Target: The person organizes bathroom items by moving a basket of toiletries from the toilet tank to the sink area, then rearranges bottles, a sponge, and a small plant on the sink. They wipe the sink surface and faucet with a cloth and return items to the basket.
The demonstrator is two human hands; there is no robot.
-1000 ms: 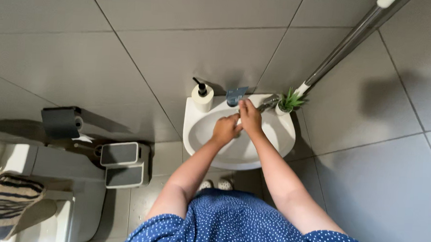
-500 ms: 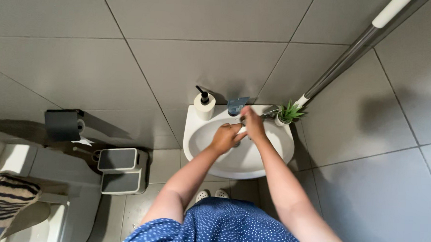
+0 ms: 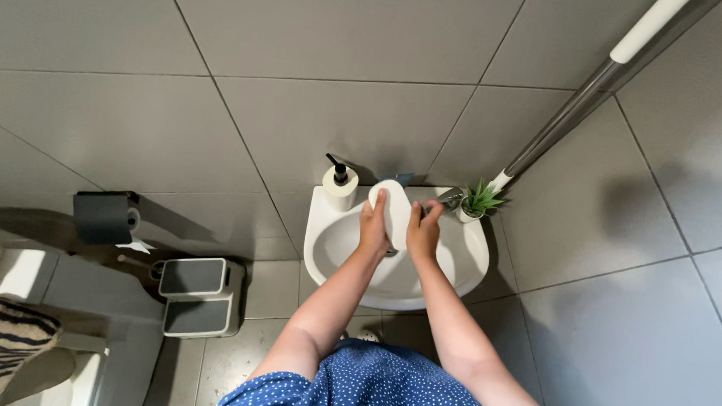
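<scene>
Both my hands are over a small white wall basin (image 3: pixel 327 244). Between them they hold up a white, rounded, oblong object (image 3: pixel 396 206); I cannot tell what it is. My left hand (image 3: pixel 373 226) grips its left side, my right hand (image 3: pixel 424 232) its right side. The object hides most of a blue item (image 3: pixel 403 179) on the basin's back rim. A chrome tap (image 3: pixel 449 199) sits just right of my right hand.
A white soap dispenser with a black pump (image 3: pixel 338 185) stands at the basin's back left, a small potted green plant (image 3: pixel 479 202) at its back right. A metal pole (image 3: pixel 572 119) leans in the corner. To the left are a toilet-roll holder (image 3: pixel 105 216), a grey-lidded bin (image 3: pixel 197 296) and a toilet (image 3: pixel 17 281).
My hands were together low in the basin by the tap. Now they have risen and hold the white oblong object between them. The view has tilted slightly.
</scene>
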